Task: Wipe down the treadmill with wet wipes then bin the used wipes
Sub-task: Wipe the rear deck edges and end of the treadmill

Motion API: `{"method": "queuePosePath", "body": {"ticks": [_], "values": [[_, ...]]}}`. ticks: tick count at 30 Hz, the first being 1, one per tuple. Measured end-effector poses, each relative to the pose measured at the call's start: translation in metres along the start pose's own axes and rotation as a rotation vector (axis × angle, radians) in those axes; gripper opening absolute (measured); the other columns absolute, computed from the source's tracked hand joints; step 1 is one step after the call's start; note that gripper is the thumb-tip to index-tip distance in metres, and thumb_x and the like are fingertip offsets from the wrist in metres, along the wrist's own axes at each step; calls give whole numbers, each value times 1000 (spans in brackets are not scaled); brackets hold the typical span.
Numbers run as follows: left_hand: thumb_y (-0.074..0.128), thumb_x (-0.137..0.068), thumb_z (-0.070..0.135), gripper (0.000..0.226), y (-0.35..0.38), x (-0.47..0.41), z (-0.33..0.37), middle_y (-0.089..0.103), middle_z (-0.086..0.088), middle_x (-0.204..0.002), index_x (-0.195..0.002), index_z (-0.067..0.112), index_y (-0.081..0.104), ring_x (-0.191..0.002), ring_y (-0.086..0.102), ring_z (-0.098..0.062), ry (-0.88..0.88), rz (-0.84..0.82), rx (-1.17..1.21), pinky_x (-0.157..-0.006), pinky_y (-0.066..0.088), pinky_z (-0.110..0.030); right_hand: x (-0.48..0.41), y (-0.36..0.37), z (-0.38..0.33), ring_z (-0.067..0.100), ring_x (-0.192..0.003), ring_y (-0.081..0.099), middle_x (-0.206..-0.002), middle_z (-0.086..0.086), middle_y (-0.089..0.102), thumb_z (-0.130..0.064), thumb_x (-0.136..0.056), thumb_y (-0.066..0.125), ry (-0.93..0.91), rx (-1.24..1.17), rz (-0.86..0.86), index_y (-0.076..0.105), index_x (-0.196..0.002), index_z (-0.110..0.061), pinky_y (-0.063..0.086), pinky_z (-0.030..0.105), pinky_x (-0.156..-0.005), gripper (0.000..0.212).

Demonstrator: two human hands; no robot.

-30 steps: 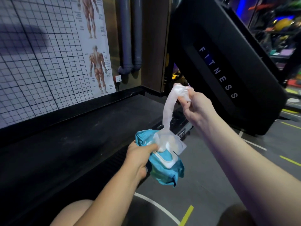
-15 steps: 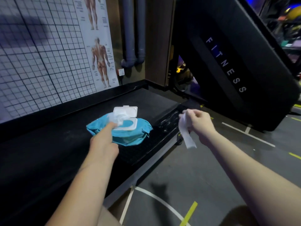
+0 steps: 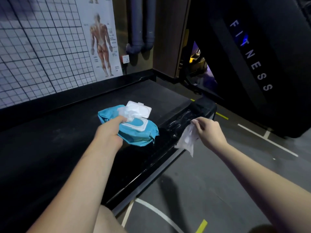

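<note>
Gridded wall (image 3: 42,52) runs along the far left, with an anatomy poster (image 3: 101,44) beside it, and a black upright lettered FITNESS (image 3: 252,56) leans in at the far right. Below them the treadmill (image 3: 50,132) lies wide and dark across the left, its glossy side rail (image 3: 181,121) showing wet streaks next to grey floor (image 3: 218,182) with painted lines.

On the deck near that rail sits the blue pack of wipes (image 3: 139,132), its white lid (image 3: 139,109) flipped open and a tuft of the next sheet poking out. My left hand (image 3: 109,132) grips the pack's near left end, fingers curled on it, one digit reaching to the tuft.

My right hand (image 3: 208,132) pinches the wet wipe (image 3: 186,140) by its top corner between thumb and fingertips; the sheet hangs limp and crumpled just over the rail's outer edge.

I judge the wipe light, soft and floppy, damp enough to cling and bunch. Held by a corner it will drag rather than scrub, so I would gather it under flat fingers before pressing along the rail
</note>
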State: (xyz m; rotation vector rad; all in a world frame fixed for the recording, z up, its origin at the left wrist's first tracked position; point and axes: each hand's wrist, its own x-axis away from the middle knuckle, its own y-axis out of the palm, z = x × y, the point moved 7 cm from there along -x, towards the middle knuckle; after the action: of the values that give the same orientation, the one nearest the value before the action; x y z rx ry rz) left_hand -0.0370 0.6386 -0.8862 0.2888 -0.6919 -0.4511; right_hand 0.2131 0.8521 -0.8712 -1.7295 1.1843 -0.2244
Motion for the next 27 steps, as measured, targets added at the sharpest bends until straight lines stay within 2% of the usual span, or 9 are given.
{"method": "queuePosePath", "body": {"ticks": [2,7,10,13,16,19,23,25,27], "values": [[69,-88,-9,20,15,-21,-2,75,-22,-97,-103,5,68,-69,77,-33,10,-10,4,-52,60,-41,-16,6,1,18,-93,68,-102,-2,76,-29,-105,52,-10,-15,27,74,-107,-15,44,27,-72,26],[73,-82,-9,39,50,-63,-14,77,-21,-102,-118,5,70,-66,78,-33,16,-14,25,-48,59,-41,-47,42,18,29,-86,67,-93,6,74,-35,-105,48,21,67,-30,70,-106,-17,56,42,-71,29],[77,-79,-8,47,61,-81,-23,76,-21,-106,-123,7,69,-77,78,-37,2,25,7,-52,61,-44,-59,58,36,30,-80,63,-88,9,71,-36,-106,43,100,97,-40,67,-104,-15,53,39,-67,32],[76,-82,-7,45,68,-93,-28,76,-22,-109,-124,6,67,-79,77,-37,-12,47,0,-47,60,-44,-72,68,50,26,-76,61,-86,7,71,-35,-106,42,150,42,16,68,-103,-16,46,34,-64,32],[75,-83,-8,44,72,-102,-30,75,-22,-111,-125,4,68,-81,77,-37,17,70,-13,-45,59,-41,-78,87,56,27,-74,64,-79,6,70,-35,-104,43,165,34,12,69,-95,-14,50,36,-64,35],[76,-83,-8,48,74,-108,-33,74,-21,-113,-128,4,65,-87,76,-37,17,93,-25,-48,62,-41,-73,121,54,32,-71,64,-72,6,66,-38,-102,42,90,150,-110,61,-81,-16,48,36,-59,36],[77,-82,-8,49,77,-116,-39,75,-20,-114,-128,5,66,-90,77,-38,10,104,-35,-71,65,-47,-57,160,54,35,-78,65,-82,5,66,-39,-103,43,-15,257,-360,58,-95,-22,50,36,-65,24],[78,-82,-7,47,77,-121,-42,75,-20,-113,-126,4,67,-89,77,-37,4,103,-31,-72,65,-48,-49,164,54,30,-79,64,-83,-3,63,-37,-102,45,-106,261,-383,57,-99,-24,49,35,-63,18],[78,-81,-8,46,76,-127,-46,76,-19,-112,-125,4,68,-89,77,-37,9,102,-24,-70,65,-47,-44,166,57,19,-85,64,-87,-11,57,-43,-103,45,-220,206,-377,58,-99,-26,53,35,-68,23]]}}
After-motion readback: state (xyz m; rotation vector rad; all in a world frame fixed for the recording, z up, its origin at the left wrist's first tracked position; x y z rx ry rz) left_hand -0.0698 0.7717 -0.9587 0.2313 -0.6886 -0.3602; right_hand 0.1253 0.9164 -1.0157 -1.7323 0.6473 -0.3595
